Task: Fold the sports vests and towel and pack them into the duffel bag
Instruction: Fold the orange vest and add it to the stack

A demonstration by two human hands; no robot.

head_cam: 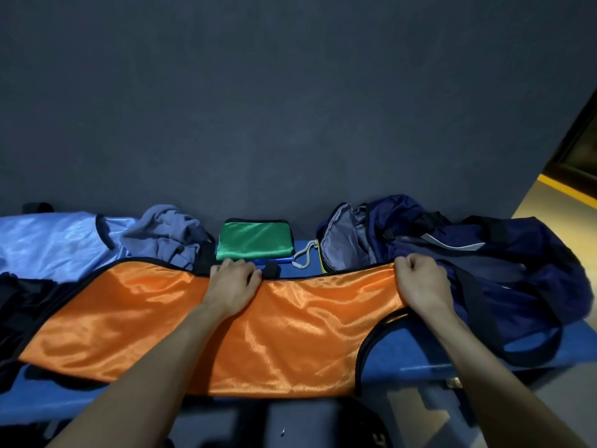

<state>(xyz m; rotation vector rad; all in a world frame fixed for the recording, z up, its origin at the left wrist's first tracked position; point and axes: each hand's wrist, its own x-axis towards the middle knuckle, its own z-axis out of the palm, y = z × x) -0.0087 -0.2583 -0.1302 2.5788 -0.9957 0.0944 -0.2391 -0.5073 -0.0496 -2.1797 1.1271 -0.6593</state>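
You are pinching the orange vest (pixel 258 334), lying spread on the bench (pixel 403 354), along its far hem: left hand (pixel 231 286) and right hand (pixel 420 282) both clamped. It looks light, slippery, limp; keep gripping the trim.

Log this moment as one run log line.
step: folding orange vest | left hand, right hand: grip far edge | green vest: folded | duffel bag: open

wall (pixel 290 92): dark grey | bench (pixel 403 354): blue | floor (pixel 549 202): tan, yellow stripe
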